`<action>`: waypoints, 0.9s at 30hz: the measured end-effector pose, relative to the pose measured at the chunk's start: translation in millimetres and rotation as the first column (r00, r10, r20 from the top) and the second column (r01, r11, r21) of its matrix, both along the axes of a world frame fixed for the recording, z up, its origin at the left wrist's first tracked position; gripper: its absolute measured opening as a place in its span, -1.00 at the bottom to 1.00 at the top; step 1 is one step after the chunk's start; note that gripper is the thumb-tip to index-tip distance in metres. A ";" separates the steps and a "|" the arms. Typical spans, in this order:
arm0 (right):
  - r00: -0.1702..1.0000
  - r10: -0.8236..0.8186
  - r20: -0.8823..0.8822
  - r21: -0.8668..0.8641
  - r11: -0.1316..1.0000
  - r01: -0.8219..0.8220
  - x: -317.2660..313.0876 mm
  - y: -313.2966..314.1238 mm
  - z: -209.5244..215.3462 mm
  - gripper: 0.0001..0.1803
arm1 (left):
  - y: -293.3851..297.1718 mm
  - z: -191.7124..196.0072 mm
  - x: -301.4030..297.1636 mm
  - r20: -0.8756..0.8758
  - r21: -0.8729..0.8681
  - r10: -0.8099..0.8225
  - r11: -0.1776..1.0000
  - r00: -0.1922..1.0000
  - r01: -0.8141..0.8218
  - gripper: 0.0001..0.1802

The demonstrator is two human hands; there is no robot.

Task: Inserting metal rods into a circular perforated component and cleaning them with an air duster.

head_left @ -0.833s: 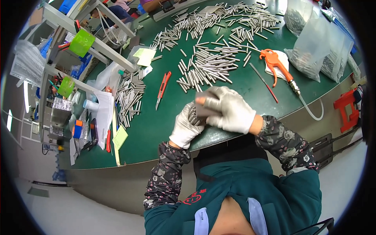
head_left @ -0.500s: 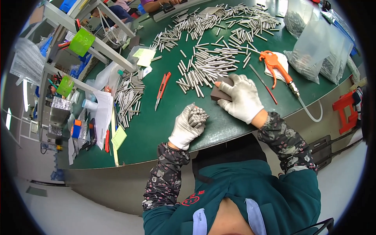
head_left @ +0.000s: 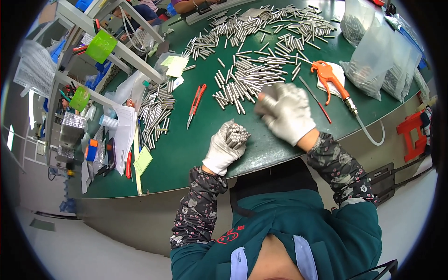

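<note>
My left hand (head_left: 223, 148), in a white glove, is wrapped round a bundle of short metal pins (head_left: 238, 136), their ends turned up toward me. My right hand (head_left: 290, 112), gloved the same way and a little blurred, grips a brownish-grey block (head_left: 265, 105) just above the green table (head_left: 186, 158). Beyond that block lies a loose heap of the same steel pins (head_left: 252, 74). The block and the bundle are apart from each other.
An orange air gun (head_left: 328, 77) rests on a white cloth at the right, beside a thin red-handled tool (head_left: 322, 106). Clear bags of pins (head_left: 368, 60) stand behind it. Left of centre lie a red utility knife (head_left: 197, 100) and more pins (head_left: 156, 112). A person's arm (head_left: 186, 5) shows at the far edge.
The block in my right hand has lifted and tilted, and the hand has turned slightly. My left hand still holds the bundle, with almost no movement.
</note>
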State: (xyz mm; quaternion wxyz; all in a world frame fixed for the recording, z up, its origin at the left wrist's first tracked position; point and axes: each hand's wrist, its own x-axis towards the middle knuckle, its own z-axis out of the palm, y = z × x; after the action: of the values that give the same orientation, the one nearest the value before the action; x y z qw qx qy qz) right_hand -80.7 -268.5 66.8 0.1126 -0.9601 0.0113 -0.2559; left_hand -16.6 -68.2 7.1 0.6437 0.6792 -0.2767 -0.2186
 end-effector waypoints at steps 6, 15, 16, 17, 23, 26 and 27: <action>0.948 0.313 0.055 0.110 0.942 -0.317 -4.4 20.6 4.9 -0.57 | -7.0 12.7 -3.9 -0.173 -0.079 0.004 0.997 0.985 -0.018 -0.30; 0.990 0.132 -0.058 0.091 0.988 -0.126 -11.8 -1.6 -3.0 -0.50 | -0.1 2.9 -0.9 0.069 0.004 -0.020 1.000 0.997 0.020 -0.25; 0.990 0.125 -0.070 0.096 0.988 -0.118 -13.3 -3.7 -5.8 -0.49 | -0.2 0.4 -1.1 0.121 -0.026 -0.011 1.000 0.993 0.015 -0.30; 0.989 0.119 -0.083 0.101 0.989 -0.110 -14.8 -5.6 -7.6 -0.49 | 0.1 -1.6 -0.4 0.173 -0.056 -0.001 0.998 0.985 0.011 -0.34; 0.992 0.075 -0.099 0.059 0.996 -0.069 -23.7 -14.2 -10.0 -0.50 | 1.7 -4.6 1.3 0.068 -0.049 0.002 0.999 0.998 0.001 -0.39; 0.992 -0.011 -0.122 0.013 1.000 0.013 -28.3 -22.9 -10.1 -0.50 | 3.4 -5.2 3.0 0.090 -0.051 -0.020 0.998 0.996 0.025 -0.32; 0.985 -0.068 -0.156 -0.006 0.998 0.068 -30.1 -26.3 -10.0 -0.49 | 3.8 -5.0 3.3 0.133 -0.031 -0.049 0.998 0.990 0.054 -0.25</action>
State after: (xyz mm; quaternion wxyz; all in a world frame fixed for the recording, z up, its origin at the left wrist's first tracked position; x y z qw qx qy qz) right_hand -110.9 -294.8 56.8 0.1023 -0.9762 0.0526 -0.1837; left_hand -13.3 -64.5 2.1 0.6298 0.6736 -0.3398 -0.1848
